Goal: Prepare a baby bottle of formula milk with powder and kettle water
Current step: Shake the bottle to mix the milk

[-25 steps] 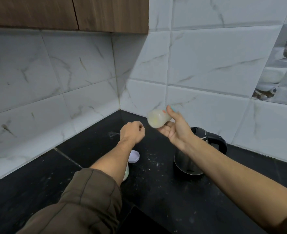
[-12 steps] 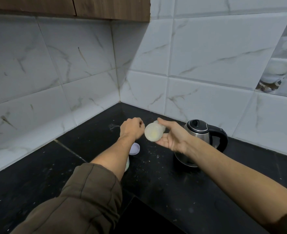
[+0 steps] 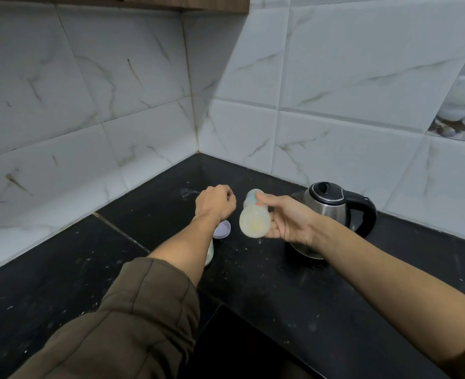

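My right hand (image 3: pixel 286 218) grips a translucent baby bottle (image 3: pixel 254 221) filled with whitish milk, held on its side with its round base turned toward me, above the black counter (image 3: pixel 253 283). My left hand (image 3: pixel 215 202) hovers just left of the bottle as a closed fist; whether it holds anything I cannot tell. A steel electric kettle (image 3: pixel 328 206) with a black lid and handle stands to the right, behind my right hand. A pale lilac lid (image 3: pixel 221 229) lies on the counter under my left wrist. A whitish container (image 3: pixel 209 254) is mostly hidden by my left forearm.
White marble tiled walls (image 3: pixel 116 105) meet in a corner behind the counter. A wooden cabinet (image 3: pixel 198 2) hangs above. A darker glossy panel (image 3: pixel 239 346) sits in the counter near me. White specks dot the black surface.
My right hand lowered the bottle and swung its base toward me, down beside my left fist. The view tilted downward. My left hand stayed almost still.
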